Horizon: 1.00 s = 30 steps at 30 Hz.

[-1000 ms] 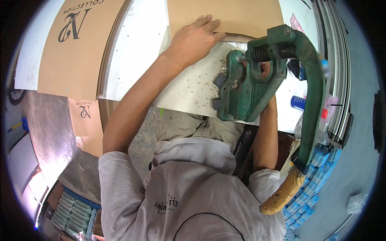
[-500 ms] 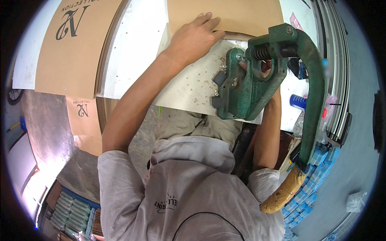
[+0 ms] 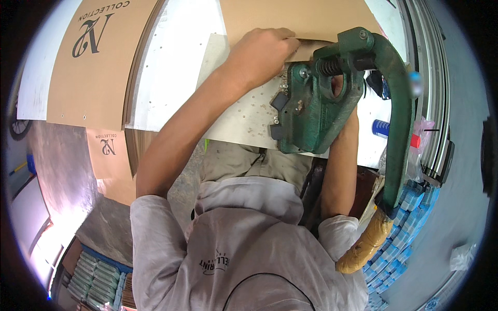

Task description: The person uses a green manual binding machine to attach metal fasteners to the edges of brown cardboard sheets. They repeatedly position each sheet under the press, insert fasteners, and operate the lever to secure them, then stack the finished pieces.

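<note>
A green hand-lever eyelet press (image 3: 321, 103) stands at the front edge of the white work surface. Beyond it lies a large brown paper bag (image 3: 290, 18), its near edge lifted a little, with a dark gap under it. My left hand (image 3: 264, 54) is at that edge just left of the press head, fingers curled in and closed on the bag. Behind the press, my right hand (image 3: 337, 85) shows only as a patch of skin through the frame opening; its fingers are hidden. Small metal eyelets (image 3: 283, 85) lie scattered along the press's left side.
A stack of printed brown bags (image 3: 98, 67) lies at the left. The press's long lever (image 3: 402, 119) curves down on the right to a tape-wrapped handle (image 3: 368, 243). A blue can (image 3: 381, 128) lies right of the press. Blue wrapped packs (image 3: 399, 243) are piled below right.
My left hand has gone from lying flat with fingers spread on the bag to curling at its edge. The bag's near edge has shifted toward the press head and lifted.
</note>
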{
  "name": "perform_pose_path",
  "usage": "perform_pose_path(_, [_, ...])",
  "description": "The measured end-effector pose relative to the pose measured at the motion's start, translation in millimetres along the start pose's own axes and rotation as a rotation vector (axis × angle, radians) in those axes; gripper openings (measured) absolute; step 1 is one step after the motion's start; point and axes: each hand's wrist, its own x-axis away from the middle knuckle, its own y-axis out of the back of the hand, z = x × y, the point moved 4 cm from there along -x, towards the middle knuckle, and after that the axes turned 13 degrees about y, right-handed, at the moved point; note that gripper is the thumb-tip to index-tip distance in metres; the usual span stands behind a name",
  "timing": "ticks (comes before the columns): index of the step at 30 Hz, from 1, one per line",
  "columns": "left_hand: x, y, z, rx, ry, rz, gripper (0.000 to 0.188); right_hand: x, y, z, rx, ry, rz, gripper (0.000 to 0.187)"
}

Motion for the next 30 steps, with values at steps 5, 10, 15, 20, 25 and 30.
perform_pose_path(5, [10.3, -12.3, -2.5, 0.098, -0.019, -0.072, 0.033, 2.4, 3.0, -7.2, -0.002, 0.009, 0.008, 0.014])
perform_pose_path(10, [16.6, -11.3, -11.6, 0.092, 0.026, -0.064, 0.031, 3.2, 6.6, -13.7, -0.016, 0.002, 0.004, 0.014])
perform_pose_path(15, [27.3, -15.5, -17.9, 0.027, -0.010, -0.137, 0.026, 9.1, 12.7, -15.3, 0.001, 0.002, -0.010, 0.014])
perform_pose_path(20, [27.8, -14.8, -24.4, 0.172, 0.048, -0.083, 0.026, 21.3, 9.4, -2.6, -0.010, -0.004, -0.053, 0.013])
perform_pose_path(25, [27.2, -26.0, -29.2, 0.125, 0.028, -0.114, 0.027, 28.9, 9.6, 3.9, -0.007, 0.056, -0.057, 0.014])
perform_pose_path(30, [22.4, -29.7, -32.7, 0.076, 0.082, -0.033, 0.024, 32.1, 24.4, 32.6, 0.448, -0.030, 0.062, 0.016])
